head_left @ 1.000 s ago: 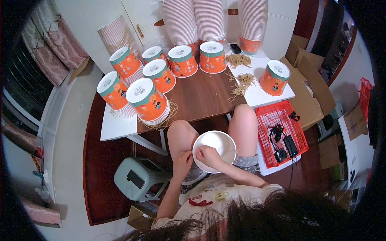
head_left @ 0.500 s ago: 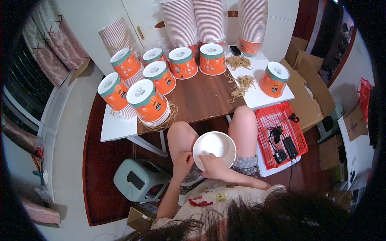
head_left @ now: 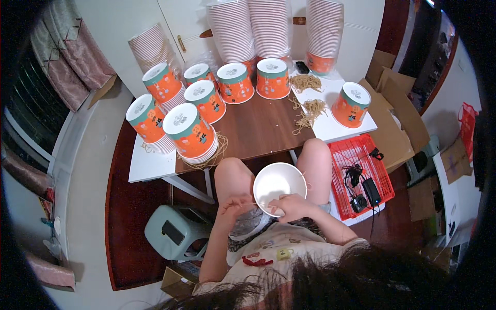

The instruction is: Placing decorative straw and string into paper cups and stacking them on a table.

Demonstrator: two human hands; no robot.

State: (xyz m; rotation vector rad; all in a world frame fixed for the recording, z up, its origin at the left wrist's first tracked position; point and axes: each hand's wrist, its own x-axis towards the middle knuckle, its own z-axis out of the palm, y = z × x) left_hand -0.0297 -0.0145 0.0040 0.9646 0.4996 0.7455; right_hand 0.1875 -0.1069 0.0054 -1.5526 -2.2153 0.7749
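Note:
A white-lined paper bucket [head_left: 280,182] sits between my knees with its mouth facing up. My right hand [head_left: 292,207] is closed on its near rim, the fingers bent over the edge. To the left of the bucket, my left hand [head_left: 236,205] pinches a thin pale cord [head_left: 251,204], which stretches across to my right hand. A loop of cord also hangs at the bucket's right side. On the brown table, several orange-and-green paper buckets [head_left: 191,131] stand upside down, some in nested stacks.
Bundles of tan cord [head_left: 312,109] lie at the table's right part, near a lone bucket [head_left: 352,105]. Tall wrapped stacks [head_left: 231,31] stand at the back. A red basket [head_left: 383,175] with black adapters is on my right, a grey-green stool [head_left: 175,232] with a phone on my left.
My left hand has come away from the bucket's rim, drawing the cord taut. My right hand has shifted right along the near rim, and the bucket has moved slightly right and away from me.

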